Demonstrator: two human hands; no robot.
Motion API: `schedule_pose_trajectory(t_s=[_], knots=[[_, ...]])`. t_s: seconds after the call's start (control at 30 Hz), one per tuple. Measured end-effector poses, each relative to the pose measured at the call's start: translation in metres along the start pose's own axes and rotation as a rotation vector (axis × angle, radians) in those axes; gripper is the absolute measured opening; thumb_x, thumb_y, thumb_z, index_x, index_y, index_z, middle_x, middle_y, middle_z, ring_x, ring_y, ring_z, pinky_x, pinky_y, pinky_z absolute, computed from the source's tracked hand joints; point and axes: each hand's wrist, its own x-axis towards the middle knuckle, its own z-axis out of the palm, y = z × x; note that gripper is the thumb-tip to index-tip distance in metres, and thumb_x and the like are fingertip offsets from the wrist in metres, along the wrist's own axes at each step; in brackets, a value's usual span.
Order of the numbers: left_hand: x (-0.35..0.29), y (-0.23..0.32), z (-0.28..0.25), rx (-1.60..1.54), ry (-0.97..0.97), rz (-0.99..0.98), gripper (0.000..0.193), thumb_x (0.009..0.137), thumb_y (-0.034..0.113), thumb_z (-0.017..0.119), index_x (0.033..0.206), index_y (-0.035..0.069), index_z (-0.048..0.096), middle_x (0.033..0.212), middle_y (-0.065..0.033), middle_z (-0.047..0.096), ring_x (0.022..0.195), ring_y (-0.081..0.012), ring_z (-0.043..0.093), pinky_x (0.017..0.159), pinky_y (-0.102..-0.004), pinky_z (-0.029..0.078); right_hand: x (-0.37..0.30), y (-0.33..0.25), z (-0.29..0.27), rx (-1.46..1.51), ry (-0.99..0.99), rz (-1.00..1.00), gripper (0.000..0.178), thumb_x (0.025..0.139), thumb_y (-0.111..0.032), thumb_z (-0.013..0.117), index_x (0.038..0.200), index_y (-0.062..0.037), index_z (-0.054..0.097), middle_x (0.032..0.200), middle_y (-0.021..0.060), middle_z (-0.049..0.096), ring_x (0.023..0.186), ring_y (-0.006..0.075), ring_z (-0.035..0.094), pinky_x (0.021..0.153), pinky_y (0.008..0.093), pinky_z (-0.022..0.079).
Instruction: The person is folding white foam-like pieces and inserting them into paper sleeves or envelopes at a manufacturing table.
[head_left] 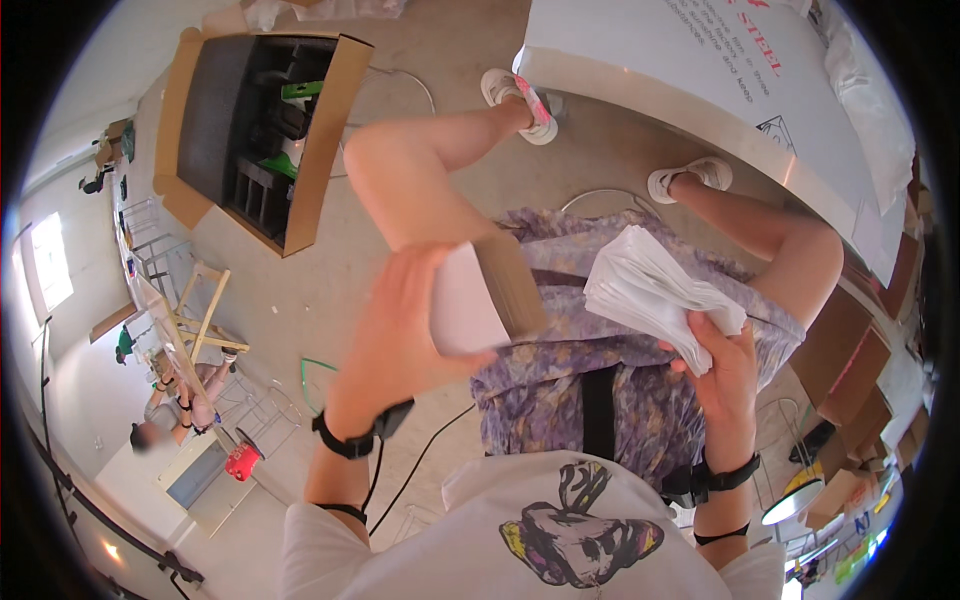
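Observation:
My left hand [385,330], slightly blurred, is closed around a thick block [468,302] with a white face and a brown side. Whether it is a small box or a stack of cards, I cannot tell. My right hand [722,368] grips a fanned bundle of thin white folded papers [645,285] by its near right end, the thumb on top. Both things are above my lap, over a purple patterned cloth [550,390]. The block and the papers are apart from each other.
At the far left an open cardboard box [330,140] holds dark foam and green-marked items. A large white-wrapped slab [690,90] stands at the far right, close to my leg. Cardboard pieces [850,350] lie to the right. Another person [175,410] works at a table on the left.

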Motion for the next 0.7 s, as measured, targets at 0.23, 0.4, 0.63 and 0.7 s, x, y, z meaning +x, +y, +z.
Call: schedule_pose_trajectory(t_s=[0.23,0.4,0.63,0.7], knots=[[-0.028,0.007,0.051,-0.356,0.09,0.128,0.1,0.053,0.016,0.088,0.14,0.005,0.04,0.133,-0.0158,0.051,0.122,-0.0363,0.047,0.102,-0.0479,0.04,-0.009,-0.004,0.006,-0.008,0.01,0.018,0.032,0.095,-0.007,0.057,0.123,0.0078,0.057,0.104,0.0212,0.069,0.076,0.0293,0.072,0.05,0.0276,0.059],[-0.025,0.006,0.063,-0.494,0.044,0.201,0.097,0.053,0.016,0.088,0.139,0.005,0.043,0.135,-0.0146,0.052,0.124,-0.0354,0.048,0.107,-0.0503,0.036,-0.03,-0.016,-0.001,0.034,-0.074,-0.017,0.034,0.091,-0.002,0.057,0.122,0.0109,0.057,0.103,0.0222,0.069,0.076,0.0306,0.072,0.051,0.0296,0.059],[-0.021,0.017,0.068,-0.528,0.091,0.376,0.095,0.053,0.016,0.089,0.137,0.005,0.046,0.136,-0.0147,0.055,0.123,-0.0353,0.052,0.112,-0.0555,0.03,-0.068,-0.034,0.01,-0.082,-0.068,-0.145,0.03,0.081,0.005,0.06,0.109,0.0108,0.066,0.104,0.0218,0.07,0.082,0.0276,0.072,0.054,0.0321,0.062],[-0.022,0.022,0.07,-0.523,0.087,0.396,0.095,0.053,0.015,0.089,0.137,0.005,0.047,0.136,-0.0149,0.055,0.123,-0.0346,0.052,0.111,-0.0535,0.032,-0.068,-0.03,0.004,-0.194,-0.104,-0.203,0.03,0.08,0.006,0.06,0.108,0.0098,0.067,0.104,0.0206,0.07,0.086,0.0266,0.071,0.061,0.032,0.062]])
